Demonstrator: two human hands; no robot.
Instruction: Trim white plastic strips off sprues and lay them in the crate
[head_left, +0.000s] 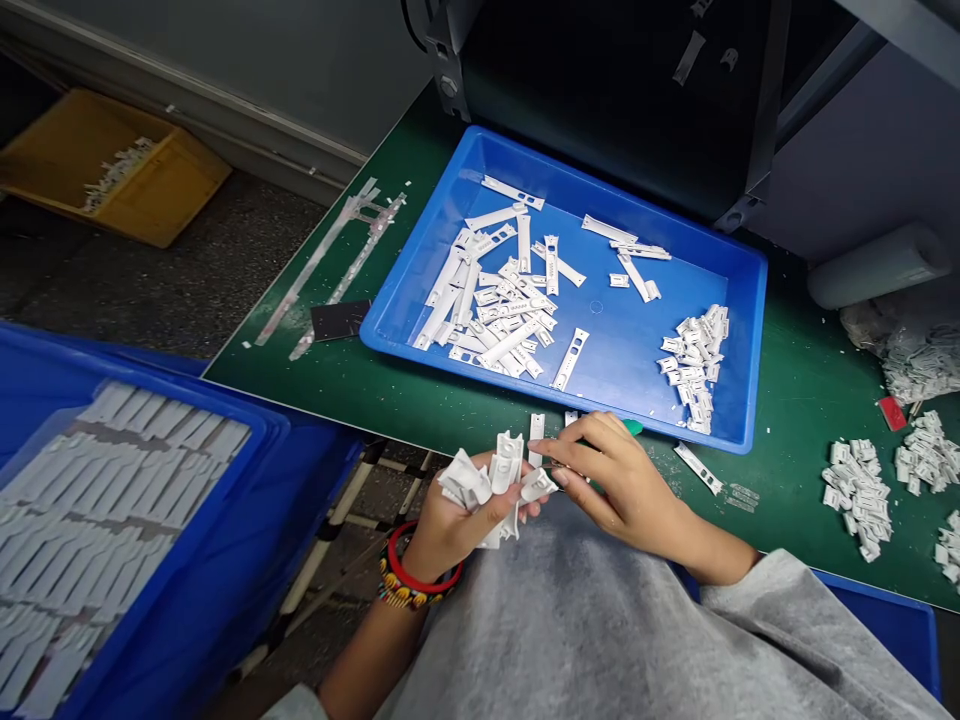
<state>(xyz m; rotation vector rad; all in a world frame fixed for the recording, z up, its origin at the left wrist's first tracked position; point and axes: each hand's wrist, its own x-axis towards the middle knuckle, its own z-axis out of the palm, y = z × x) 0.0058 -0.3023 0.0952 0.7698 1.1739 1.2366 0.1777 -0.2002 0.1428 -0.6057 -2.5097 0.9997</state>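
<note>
My left hand (457,520) is closed around several white plastic strips (507,460), which fan out above the thumb. My right hand (622,490) is beside them, pinching a thin tool with a dark, narrow tip (551,463) that meets the end of one strip. A green end (632,427), which seems to belong to this tool, shows behind the right hand; the rest is covered by the fingers. Behind the hands, a blue tray (547,395) holds a heap of similar white strips (510,310) and a cluster of small white pieces (697,365).
The green table (300,375) also carries a loose strip (698,469), piles of small white pieces (856,498) and a dark flat block (341,320). A blue bin (277,430) with rows of strips stands left. A yellow bin (176,190) sits on the floor. A conveyor belt (600,100) ends behind the tray.
</note>
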